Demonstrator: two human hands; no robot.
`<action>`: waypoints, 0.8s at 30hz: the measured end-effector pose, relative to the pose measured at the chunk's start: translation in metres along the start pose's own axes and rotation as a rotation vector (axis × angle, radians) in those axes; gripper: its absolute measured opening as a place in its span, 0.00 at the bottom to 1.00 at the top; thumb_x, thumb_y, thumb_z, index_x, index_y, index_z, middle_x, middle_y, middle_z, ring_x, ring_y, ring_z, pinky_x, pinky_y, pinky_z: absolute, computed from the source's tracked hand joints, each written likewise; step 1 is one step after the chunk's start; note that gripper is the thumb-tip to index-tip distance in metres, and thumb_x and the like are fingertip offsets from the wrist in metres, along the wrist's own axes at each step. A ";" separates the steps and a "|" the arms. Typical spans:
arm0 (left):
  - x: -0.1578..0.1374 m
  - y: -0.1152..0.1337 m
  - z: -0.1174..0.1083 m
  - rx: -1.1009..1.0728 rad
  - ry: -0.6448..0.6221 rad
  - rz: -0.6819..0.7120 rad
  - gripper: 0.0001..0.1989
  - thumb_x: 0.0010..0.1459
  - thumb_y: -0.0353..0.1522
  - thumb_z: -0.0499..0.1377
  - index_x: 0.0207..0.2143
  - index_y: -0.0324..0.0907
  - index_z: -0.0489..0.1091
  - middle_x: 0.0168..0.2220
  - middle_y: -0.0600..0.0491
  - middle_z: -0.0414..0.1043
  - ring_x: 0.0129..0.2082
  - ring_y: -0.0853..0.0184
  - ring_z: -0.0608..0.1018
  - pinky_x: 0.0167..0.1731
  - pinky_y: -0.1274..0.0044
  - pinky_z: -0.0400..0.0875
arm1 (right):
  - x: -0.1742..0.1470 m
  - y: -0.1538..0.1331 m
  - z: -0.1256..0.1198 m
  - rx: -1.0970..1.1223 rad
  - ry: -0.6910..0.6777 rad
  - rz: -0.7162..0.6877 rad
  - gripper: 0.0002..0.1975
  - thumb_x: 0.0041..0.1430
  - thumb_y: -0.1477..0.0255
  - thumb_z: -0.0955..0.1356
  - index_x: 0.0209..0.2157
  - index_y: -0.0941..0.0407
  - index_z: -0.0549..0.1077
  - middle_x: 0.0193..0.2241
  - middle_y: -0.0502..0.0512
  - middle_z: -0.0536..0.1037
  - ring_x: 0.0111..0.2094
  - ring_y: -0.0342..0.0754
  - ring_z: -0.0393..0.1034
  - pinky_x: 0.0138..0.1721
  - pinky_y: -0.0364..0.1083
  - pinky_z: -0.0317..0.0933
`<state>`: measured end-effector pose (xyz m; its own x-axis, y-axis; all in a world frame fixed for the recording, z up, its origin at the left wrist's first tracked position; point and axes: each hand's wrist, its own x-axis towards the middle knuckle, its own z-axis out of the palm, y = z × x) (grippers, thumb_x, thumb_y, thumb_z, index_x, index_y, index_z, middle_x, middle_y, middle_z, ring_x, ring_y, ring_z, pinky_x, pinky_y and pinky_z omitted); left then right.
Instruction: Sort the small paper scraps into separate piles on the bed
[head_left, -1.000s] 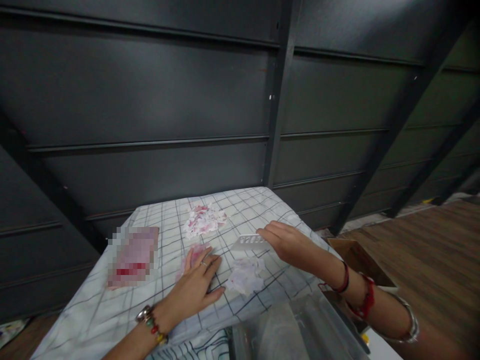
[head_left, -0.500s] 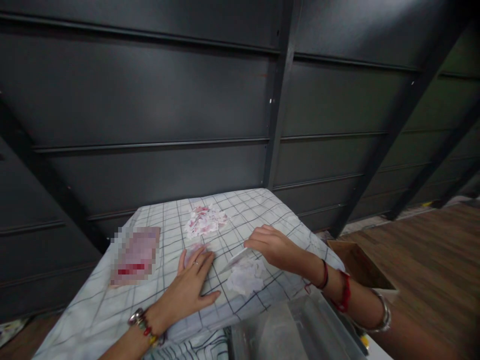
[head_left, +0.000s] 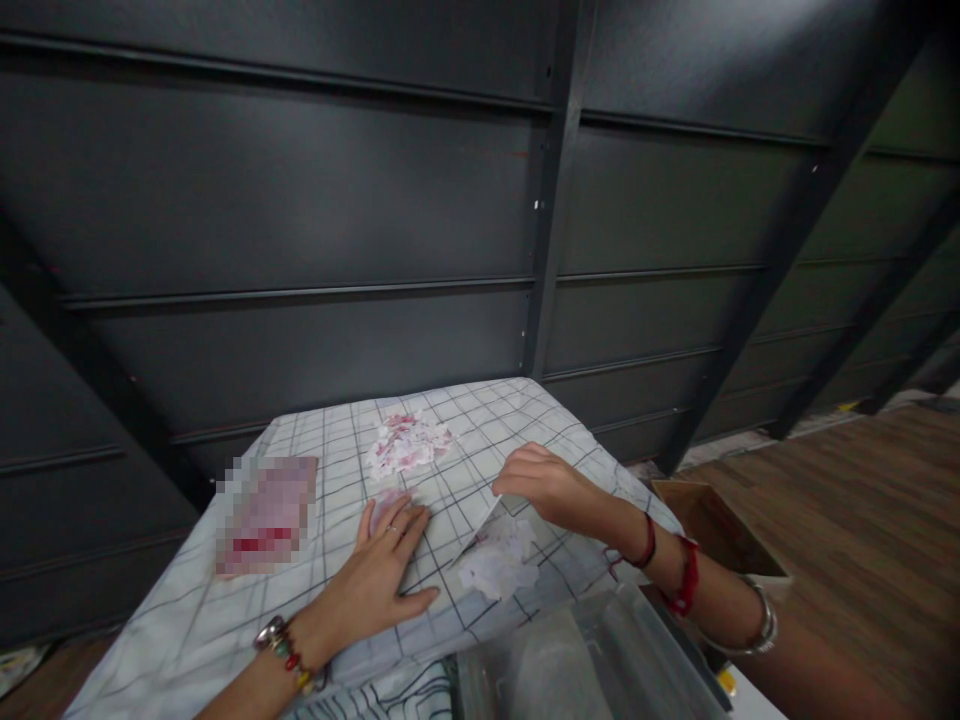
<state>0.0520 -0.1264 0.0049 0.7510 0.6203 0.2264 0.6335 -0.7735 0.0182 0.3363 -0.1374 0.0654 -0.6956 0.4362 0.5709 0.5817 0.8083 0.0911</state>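
My left hand (head_left: 379, 580) lies flat on the checked tablecloth (head_left: 510, 420), fingers spread. Under its fingertips is a small pinkish piece (head_left: 384, 503), mostly covered by the hand. My right hand (head_left: 551, 487) pinches the upper end of a thin white sheet (head_left: 480, 525) that looks like paper or film. The sheet slants down to the left, its lower edge at a loose heap of white paper-like scraps (head_left: 499, 572). Farther back lies a second heap of white and pink scraps (head_left: 409, 445), which neither hand touches.
A pink flat item (head_left: 270, 515), blurred out, lies at the left. A clear plastic container (head_left: 592, 665) stands at the near edge beside striped fabric (head_left: 390, 695). An open box (head_left: 720, 530) is on the floor at right. A dark panelled wall (head_left: 315, 200) rises behind the table.
My right hand has lifted the sheet slightly, so it stands steeper and more of the scraps under it show. The left hand stays in place.
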 end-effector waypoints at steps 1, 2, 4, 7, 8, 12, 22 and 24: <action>-0.001 0.000 0.000 -0.002 0.001 0.002 0.37 0.50 0.43 0.58 0.59 0.38 0.53 0.55 0.40 0.61 0.59 0.46 0.56 0.54 0.47 0.41 | 0.000 0.000 0.001 0.004 -0.008 -0.005 0.15 0.57 0.84 0.57 0.35 0.57 0.71 0.28 0.52 0.72 0.33 0.44 0.62 0.37 0.45 0.54; -0.001 0.000 -0.001 -0.004 0.003 0.004 0.37 0.50 0.44 0.58 0.59 0.38 0.53 0.55 0.41 0.61 0.59 0.46 0.56 0.54 0.47 0.41 | -0.001 0.000 0.001 0.008 -0.018 -0.010 0.15 0.57 0.84 0.57 0.34 0.57 0.71 0.27 0.51 0.72 0.33 0.43 0.62 0.36 0.44 0.55; -0.003 0.000 -0.002 -0.009 0.003 0.010 0.37 0.50 0.44 0.58 0.59 0.39 0.52 0.55 0.41 0.61 0.59 0.46 0.56 0.55 0.47 0.40 | -0.003 0.001 -0.001 0.018 -0.040 -0.010 0.15 0.56 0.85 0.57 0.34 0.57 0.71 0.26 0.51 0.72 0.32 0.43 0.62 0.35 0.44 0.55; -0.004 0.000 -0.004 -0.013 -0.012 0.020 0.34 0.52 0.41 0.57 0.59 0.41 0.52 0.55 0.42 0.61 0.59 0.47 0.55 0.55 0.48 0.40 | -0.008 0.003 -0.010 0.030 -0.073 0.005 0.16 0.54 0.86 0.57 0.33 0.56 0.71 0.26 0.50 0.71 0.32 0.42 0.63 0.36 0.43 0.56; -0.005 0.000 -0.004 -0.013 -0.017 0.024 0.33 0.53 0.40 0.56 0.59 0.41 0.52 0.55 0.43 0.61 0.59 0.47 0.55 0.55 0.49 0.40 | -0.010 0.004 -0.013 0.031 -0.083 0.013 0.16 0.54 0.86 0.57 0.33 0.56 0.71 0.26 0.50 0.71 0.32 0.42 0.63 0.37 0.42 0.57; -0.004 0.004 -0.005 -0.009 -0.023 0.047 0.31 0.55 0.39 0.55 0.59 0.40 0.53 0.56 0.43 0.60 0.59 0.49 0.56 0.56 0.50 0.40 | -0.017 0.011 -0.023 -0.007 -0.092 0.087 0.16 0.55 0.86 0.57 0.36 0.57 0.70 0.29 0.51 0.73 0.34 0.42 0.64 0.38 0.43 0.58; 0.002 0.011 -0.004 -0.010 -0.049 0.055 0.31 0.56 0.42 0.55 0.58 0.38 0.54 0.56 0.42 0.61 0.59 0.49 0.56 0.57 0.50 0.41 | -0.026 -0.009 -0.029 -0.178 -0.162 0.248 0.15 0.51 0.87 0.58 0.33 0.59 0.70 0.27 0.54 0.72 0.31 0.45 0.63 0.35 0.45 0.58; 0.002 0.010 -0.002 -0.003 -0.056 0.057 0.31 0.56 0.42 0.54 0.58 0.38 0.54 0.56 0.42 0.60 0.59 0.48 0.56 0.56 0.50 0.41 | -0.027 -0.018 -0.032 -0.169 -0.198 0.271 0.15 0.49 0.88 0.58 0.31 0.59 0.70 0.26 0.53 0.71 0.30 0.44 0.62 0.33 0.43 0.58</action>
<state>0.0597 -0.1333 0.0078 0.7952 0.5813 0.1725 0.5887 -0.8083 0.0099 0.3584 -0.1763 0.0749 -0.5656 0.7067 0.4251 0.8055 0.5839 0.1011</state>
